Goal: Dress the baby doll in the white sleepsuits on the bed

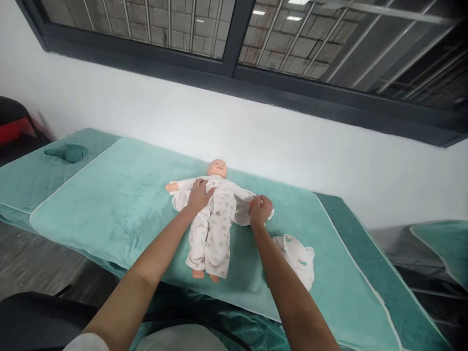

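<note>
A baby doll lies on its back on the green bed cover, head toward the wall. It wears patterned white trousers and a white long-sleeved top, with both arms spread. My left hand rests on the doll's chest, thumb and fingers apart. At the end of the sleeve on the right of the picture, my right hand is closed around the cuff by the doll's hand. Loose white cloth lies under that arm. A white printed baby garment lies bunched beside my right forearm.
The doll is on a long massage bed with a green cover and a face hole at the left end. A white wall and a barred window stand behind. A dark chair is at far left.
</note>
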A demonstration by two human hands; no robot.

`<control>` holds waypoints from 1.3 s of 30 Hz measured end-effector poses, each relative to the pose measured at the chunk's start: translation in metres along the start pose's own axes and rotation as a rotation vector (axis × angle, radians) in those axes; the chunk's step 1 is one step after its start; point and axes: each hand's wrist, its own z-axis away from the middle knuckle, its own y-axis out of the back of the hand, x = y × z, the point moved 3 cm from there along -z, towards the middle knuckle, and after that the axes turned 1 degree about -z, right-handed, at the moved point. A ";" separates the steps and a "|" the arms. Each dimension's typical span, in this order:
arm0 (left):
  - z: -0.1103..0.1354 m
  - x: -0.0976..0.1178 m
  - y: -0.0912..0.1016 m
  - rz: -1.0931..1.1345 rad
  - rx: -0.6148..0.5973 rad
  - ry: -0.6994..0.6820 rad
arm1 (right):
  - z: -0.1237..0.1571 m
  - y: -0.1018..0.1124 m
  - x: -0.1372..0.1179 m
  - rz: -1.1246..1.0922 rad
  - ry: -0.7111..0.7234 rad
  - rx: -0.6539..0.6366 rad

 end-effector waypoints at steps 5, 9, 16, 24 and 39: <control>0.001 0.007 0.007 -0.164 0.036 -0.052 | 0.029 -0.041 -0.074 -0.091 0.338 -0.277; 0.008 0.009 0.011 -0.312 -0.037 -0.148 | 0.037 -0.051 -0.099 -0.055 0.384 -0.301; 0.011 0.017 0.025 -0.256 -0.221 -0.157 | 0.046 -0.025 -0.094 -0.135 0.387 -0.388; -0.001 0.010 0.062 -0.157 -0.597 -0.344 | 0.027 -0.014 -0.106 -0.198 0.157 -0.603; 0.035 -0.013 0.072 -0.097 -0.706 -0.278 | 0.064 0.023 -0.096 0.444 0.520 -1.020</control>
